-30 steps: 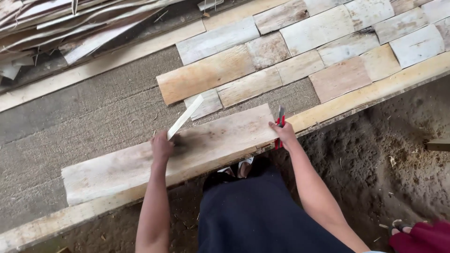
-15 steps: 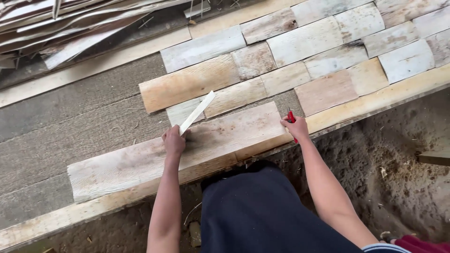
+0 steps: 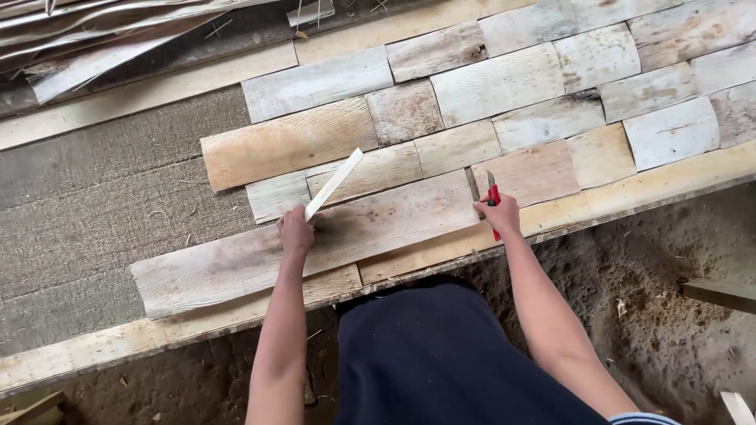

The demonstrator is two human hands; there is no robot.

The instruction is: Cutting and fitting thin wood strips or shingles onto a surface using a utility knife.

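No packages, labels, signs or screens anywhere in view.

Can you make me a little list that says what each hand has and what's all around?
Left hand: holds a thin pale wooden strip that slants up and to the right, and rests on the long weathered wooden board.
Right hand: grips a red-handled utility knife at the board's right end.
Beyond the board: rows of short pale and tan wooden shingles.
Left side: grey woven matting.
Near edge: a long pale wooden beam, with sandy dirt ground below.
Top left: a heap of thin wood strips.
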